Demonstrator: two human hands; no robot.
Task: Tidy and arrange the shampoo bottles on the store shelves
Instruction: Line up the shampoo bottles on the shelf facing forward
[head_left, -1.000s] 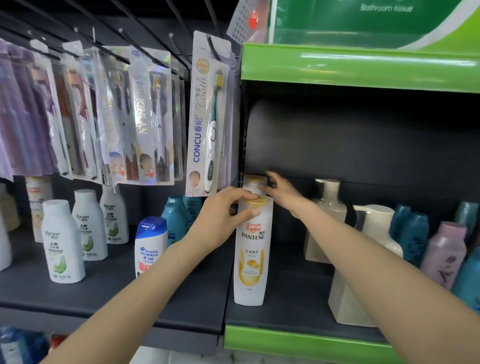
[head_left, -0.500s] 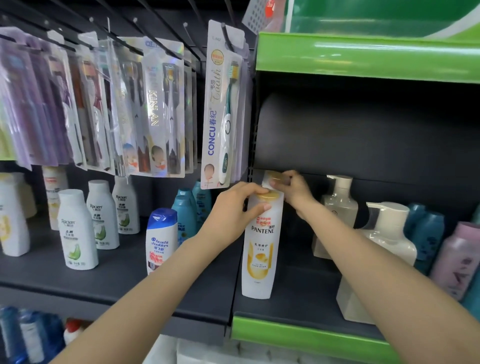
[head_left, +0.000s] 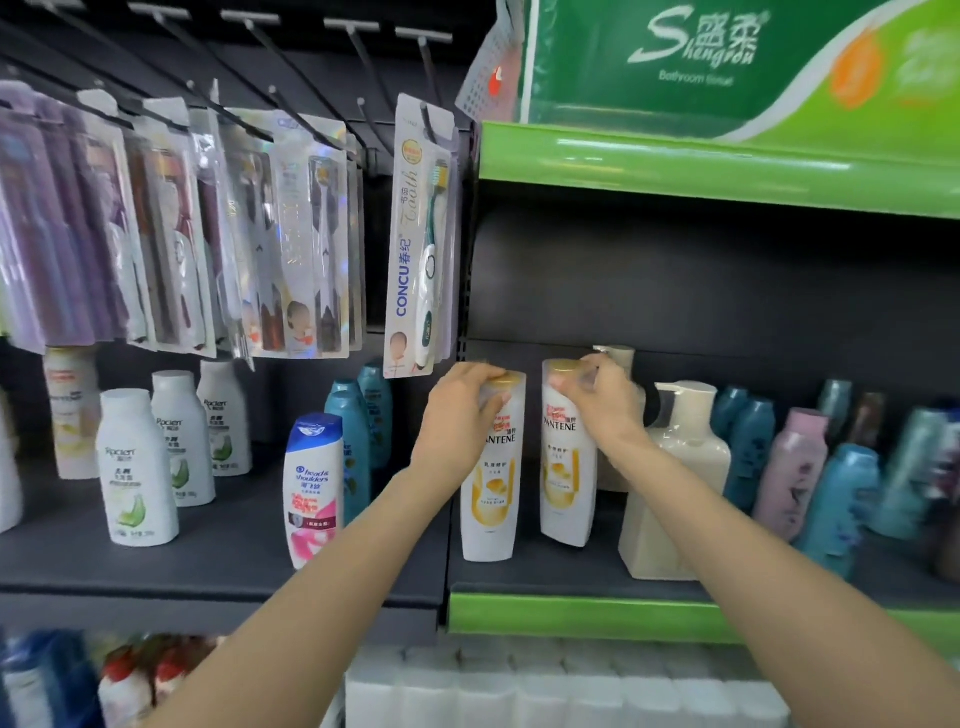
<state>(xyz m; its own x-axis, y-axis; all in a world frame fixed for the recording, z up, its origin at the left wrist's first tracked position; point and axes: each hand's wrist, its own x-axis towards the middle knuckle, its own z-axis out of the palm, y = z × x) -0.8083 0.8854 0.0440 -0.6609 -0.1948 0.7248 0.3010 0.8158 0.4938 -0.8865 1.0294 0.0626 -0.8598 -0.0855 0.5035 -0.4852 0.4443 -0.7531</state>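
Each shampoo bottle is gripped at its cap: left hand (head_left: 460, 410) on the left bottle (head_left: 491, 493), right hand (head_left: 602, 400) on the right bottle (head_left: 566, 467). Labels should be faced forward (bases flat, sides just touching).

The dark shelf (head_left: 545, 574) with a green front edge carries two white Pantene bottles (head_left: 491, 499) side by side, a cream pump bottle (head_left: 675, 499), and teal and pink bottles (head_left: 795, 467).

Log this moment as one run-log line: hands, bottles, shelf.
left hand: grips left Pantene bottle at cap | right hand: grips right Pantene bottle at cap | bottles: upright, side by side | shelf: green-edged
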